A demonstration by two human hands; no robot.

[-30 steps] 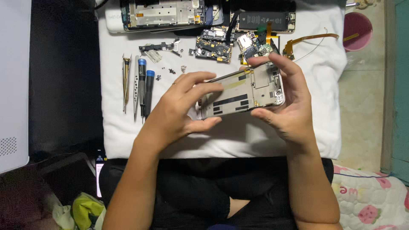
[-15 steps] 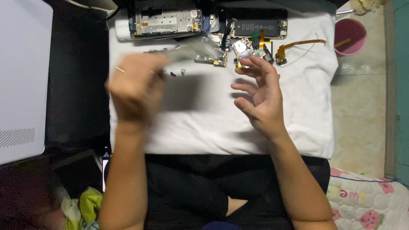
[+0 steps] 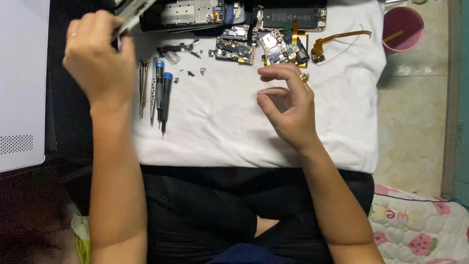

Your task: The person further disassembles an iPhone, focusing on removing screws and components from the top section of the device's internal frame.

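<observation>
My left hand is raised at the upper left, closed around a pale phone frame that sticks out past its fingers toward the top edge. My right hand hovers over the white cloth, fingers loosely curled and holding nothing, just below two small circuit boards. A second opened phone body and a black battery lie along the top of the cloth.
Blue-tipped screwdrivers and tweezers lie in a row at the cloth's left. Tiny screws are scattered near them. An orange flex cable lies at the upper right. A pink cup stands on the floor, a white device at the left.
The phone frame left both hands; my left hand carried it up and to the left. My right hand let go and lowered slightly over the cloth.
</observation>
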